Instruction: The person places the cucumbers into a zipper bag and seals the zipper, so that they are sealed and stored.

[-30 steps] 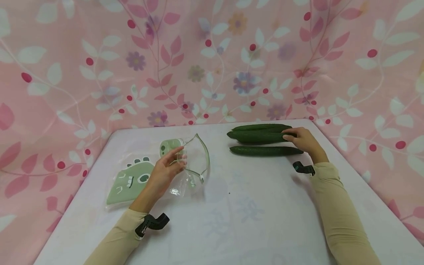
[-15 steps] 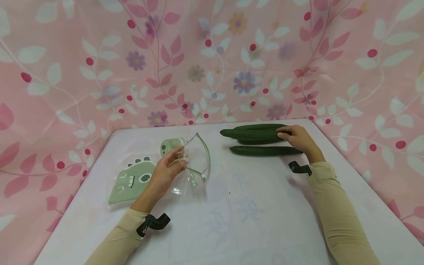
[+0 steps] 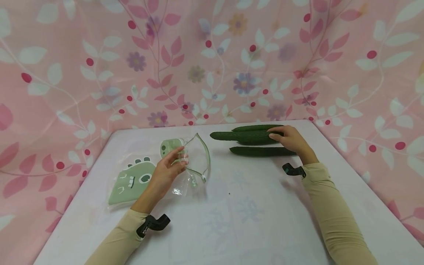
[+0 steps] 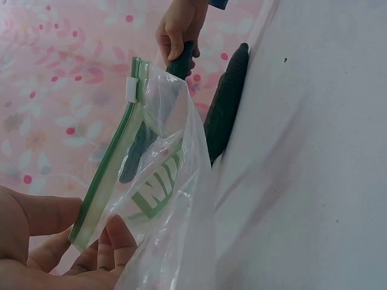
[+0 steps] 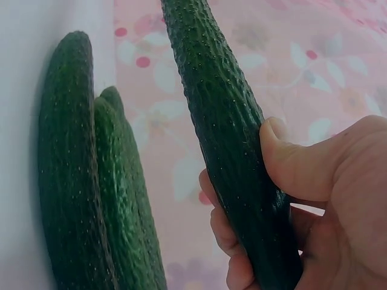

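My left hand point(image 3: 163, 173) grips a clear zip bag point(image 4: 181, 241) with a green dinosaur print near its mouth. In the left wrist view the thumb lies against the green zip strip point(image 4: 109, 163) and the fingers are at the bag's plastic. The mouth gapes toward the right, with a white slider point(image 4: 131, 89) at the strip's far end. My right hand point(image 3: 291, 140) holds a long dark green cucumber point(image 5: 230, 133) by its right end, thumb on one side and fingers curled round the other. Its free end points left toward the bag mouth.
On the white table point(image 3: 238, 221), one cucumber point(image 3: 261, 151) lies in front of the held one. Others, a back cucumber point(image 3: 255, 127) and a lower cucumber point(image 3: 253, 140), lie close together behind it. A pink flowered cloth point(image 3: 212, 73) rises behind the table.
My right hand has moved left with the cucumber, whose tip now reaches out past the other cucumbers. The left hand and the bag have stayed nearly in place.
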A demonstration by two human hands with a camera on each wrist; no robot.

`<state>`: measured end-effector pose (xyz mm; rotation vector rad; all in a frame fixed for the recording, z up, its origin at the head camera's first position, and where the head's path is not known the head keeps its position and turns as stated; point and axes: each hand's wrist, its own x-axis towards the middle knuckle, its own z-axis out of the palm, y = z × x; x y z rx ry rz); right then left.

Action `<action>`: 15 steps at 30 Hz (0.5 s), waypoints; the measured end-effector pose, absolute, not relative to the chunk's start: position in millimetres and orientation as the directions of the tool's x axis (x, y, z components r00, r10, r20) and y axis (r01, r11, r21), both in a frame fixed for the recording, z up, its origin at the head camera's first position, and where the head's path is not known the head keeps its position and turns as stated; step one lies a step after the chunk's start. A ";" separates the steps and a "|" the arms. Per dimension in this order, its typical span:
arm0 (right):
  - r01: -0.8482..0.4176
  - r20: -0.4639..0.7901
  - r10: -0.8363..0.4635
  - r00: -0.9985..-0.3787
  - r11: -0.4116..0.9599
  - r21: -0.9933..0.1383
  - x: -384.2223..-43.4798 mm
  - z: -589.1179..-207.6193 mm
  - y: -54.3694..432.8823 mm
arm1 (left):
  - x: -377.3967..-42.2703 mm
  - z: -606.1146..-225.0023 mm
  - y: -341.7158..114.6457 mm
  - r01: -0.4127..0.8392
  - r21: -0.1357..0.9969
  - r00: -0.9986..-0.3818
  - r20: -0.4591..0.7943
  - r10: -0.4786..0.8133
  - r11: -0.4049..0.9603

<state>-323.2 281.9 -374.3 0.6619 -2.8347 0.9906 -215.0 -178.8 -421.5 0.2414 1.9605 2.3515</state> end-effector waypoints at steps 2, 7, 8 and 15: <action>-0.416 0.198 -0.375 -0.906 0.695 -0.586 -322.3 -373.3 280.4 | -215.4 -421.1 -178.8 0.047 0.982 -0.985 0.076 0.154 -0.185; -0.431 0.206 -0.388 -0.898 0.688 -0.584 -321.0 -372.0 276.2 | -215.1 -420.4 -178.6 0.045 0.981 -0.985 0.075 0.156 -0.188; -0.437 0.210 -0.393 -0.895 0.685 -0.582 -320.8 -372.0 275.3 | -214.8 -420.4 -178.7 0.044 0.981 -0.985 0.074 0.155 -0.188; -0.453 0.217 -0.411 -0.886 0.665 -0.593 -320.8 -372.1 268.4 | -214.9 -421.6 -178.5 0.040 0.983 -0.986 0.068 0.152 -0.180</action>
